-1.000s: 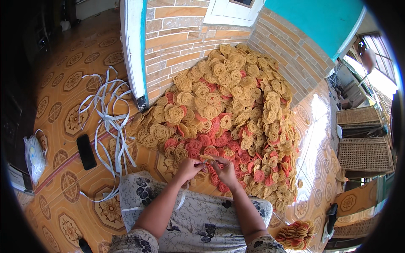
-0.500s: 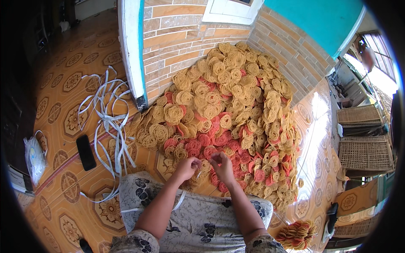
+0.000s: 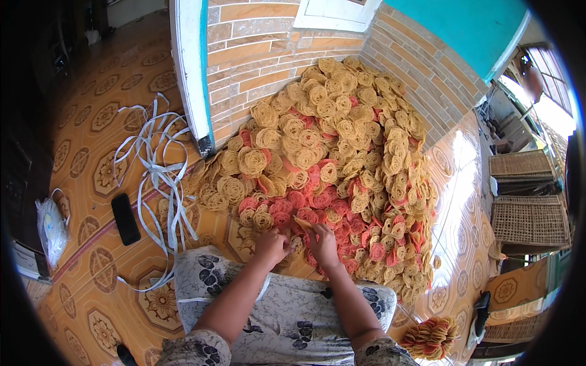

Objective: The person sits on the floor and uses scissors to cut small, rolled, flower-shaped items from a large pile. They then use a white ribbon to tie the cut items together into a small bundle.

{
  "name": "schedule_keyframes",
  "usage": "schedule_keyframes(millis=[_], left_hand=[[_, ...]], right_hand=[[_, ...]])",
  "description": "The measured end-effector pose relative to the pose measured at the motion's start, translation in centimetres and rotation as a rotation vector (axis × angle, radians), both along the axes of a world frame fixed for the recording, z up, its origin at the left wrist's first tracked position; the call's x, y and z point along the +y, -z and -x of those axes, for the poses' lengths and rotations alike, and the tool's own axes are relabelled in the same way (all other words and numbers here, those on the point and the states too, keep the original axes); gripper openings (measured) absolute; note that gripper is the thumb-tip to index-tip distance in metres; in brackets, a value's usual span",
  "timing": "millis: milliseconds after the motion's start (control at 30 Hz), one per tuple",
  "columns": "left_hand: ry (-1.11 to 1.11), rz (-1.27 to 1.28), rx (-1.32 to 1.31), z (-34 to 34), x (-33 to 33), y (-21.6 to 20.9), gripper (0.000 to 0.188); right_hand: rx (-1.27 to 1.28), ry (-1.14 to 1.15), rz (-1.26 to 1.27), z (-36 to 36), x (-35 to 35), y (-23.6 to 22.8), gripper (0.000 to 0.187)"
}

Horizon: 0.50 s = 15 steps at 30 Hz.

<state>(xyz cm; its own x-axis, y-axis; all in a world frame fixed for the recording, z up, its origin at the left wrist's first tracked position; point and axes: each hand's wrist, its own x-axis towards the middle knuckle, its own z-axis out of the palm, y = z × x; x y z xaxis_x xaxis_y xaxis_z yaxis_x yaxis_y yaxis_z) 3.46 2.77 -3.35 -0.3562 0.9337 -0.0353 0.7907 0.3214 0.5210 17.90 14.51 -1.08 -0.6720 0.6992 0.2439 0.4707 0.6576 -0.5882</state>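
A large pile of lacy, rosette-like discs [image 3: 342, 134], mostly tan with pink ones among them, spreads in front of me. My right hand [image 3: 323, 245] pinches one tan lacy disc [image 3: 301, 223], seen nearly edge-on, over the pile's near side. Close by on the left, my left hand [image 3: 273, 246] has its fingers pressed together; whatever they grip is hidden. A white strip [image 3: 264, 288] crosses my patterned lap [image 3: 281, 317] beneath the left forearm. Its upper end is lost near the left hand.
Tangled white strips [image 3: 160, 174] lie on the tiled floor at left, beside a black phone [image 3: 126, 219] and a clear plastic bag [image 3: 51, 232]. A tied-looking bundle of discs [image 3: 430, 337] sits at lower right. Brick-tiled walls [image 3: 256, 52] back the pile. Woven racks [image 3: 528, 221] stand far right.
The right hand has lifted a tan disc to a tilted, edge-on position above the pile. My left hand has turned slightly; the white piece seen between the hands no longer shows.
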Motion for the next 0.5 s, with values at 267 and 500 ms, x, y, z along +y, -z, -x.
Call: schedule_keyframes(millis=[267,500], left_hand=[[-0.083,-0.045,-0.616,0.3,1.3,1.0,0.022],[-0.121,0.006,-0.649,0.6,1.0,0.2,0.025]], right_hand=[[0.233,0.141,0.676,-1.6,0.4,0.6,0.023],[0.170,0.077,0.670,-1.2,-0.1,-1.1,0.023]])
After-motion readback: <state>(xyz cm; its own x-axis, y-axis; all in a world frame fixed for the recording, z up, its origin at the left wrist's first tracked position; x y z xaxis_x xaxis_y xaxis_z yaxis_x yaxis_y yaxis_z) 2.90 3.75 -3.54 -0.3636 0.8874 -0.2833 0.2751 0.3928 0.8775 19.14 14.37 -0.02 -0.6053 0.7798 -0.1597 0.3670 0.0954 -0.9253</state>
